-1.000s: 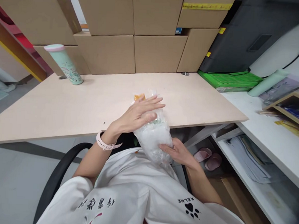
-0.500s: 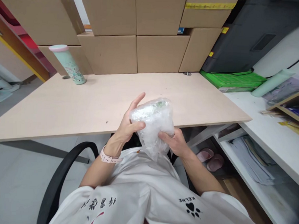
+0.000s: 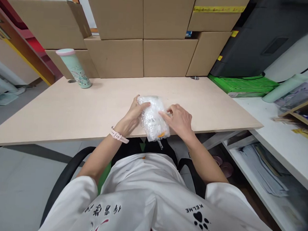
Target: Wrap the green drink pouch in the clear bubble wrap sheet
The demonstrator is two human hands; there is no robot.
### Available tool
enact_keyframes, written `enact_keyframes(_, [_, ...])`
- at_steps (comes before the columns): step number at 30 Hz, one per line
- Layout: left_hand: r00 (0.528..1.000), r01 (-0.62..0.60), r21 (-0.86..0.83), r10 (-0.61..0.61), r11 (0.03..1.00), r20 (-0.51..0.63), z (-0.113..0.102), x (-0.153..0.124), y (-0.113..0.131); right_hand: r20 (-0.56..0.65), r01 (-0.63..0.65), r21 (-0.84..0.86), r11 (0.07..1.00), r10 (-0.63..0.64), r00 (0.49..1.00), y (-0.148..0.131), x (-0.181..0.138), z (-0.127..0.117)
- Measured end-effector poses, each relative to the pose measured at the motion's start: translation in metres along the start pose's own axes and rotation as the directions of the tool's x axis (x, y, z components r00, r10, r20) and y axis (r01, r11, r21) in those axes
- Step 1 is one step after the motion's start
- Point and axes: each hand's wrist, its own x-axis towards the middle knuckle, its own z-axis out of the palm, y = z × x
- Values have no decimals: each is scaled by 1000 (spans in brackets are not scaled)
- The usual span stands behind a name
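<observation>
A crumpled clear plastic bag with small white and orange items inside lies near the front edge of the light wooden desk. My left hand grips its left side, fingers curled over the top. My right hand holds its right side, fingers pressed against the plastic. A pink watch sits on my left wrist.
A mint-green tumbler with a pink lid stands at the desk's back left. Stacked cardboard boxes line the back. A green crate and a black case lie at the right, beside white shelving with papers.
Both hands have carried the plastic bag from above my lap forward and set it down on the desk near its front edge. My right hand moved from beneath the bag to its right side.
</observation>
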Motion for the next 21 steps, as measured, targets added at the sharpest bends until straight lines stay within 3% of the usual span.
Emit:
enact_keyframes(2, [997, 4, 180, 10, 984, -77, 1, 5, -4, -52, 113, -87, 990, -117, 992, 4, 8, 7])
enact_keyframes(5, [964, -28, 527, 162, 849, -210, 7, 2, 3, 81, 287, -94, 953, -280, 957, 2, 14, 23])
enact_keyframes(8, [945, -131, 742, 308, 657, -106, 16, -10, 9, 199, 349, -91, 933, -326, 924, -2, 17, 40])
enact_keyframes(11, [962, -193, 758, 271, 623, 23, 24, -26, 2, 213, 365, -91, 927, -340, 916, -1, 16, 51])
enact_keyframes(16, [957, -167, 742, 287, 650, -36, 29, -43, -17, 197, 375, -76, 924, -355, 914, 2, 13, 56])
enact_keyframes(21, [970, -143, 689, 237, 711, -44, 25, -38, -25, 205, 352, -20, 936, -341, 918, 1, 16, 61])
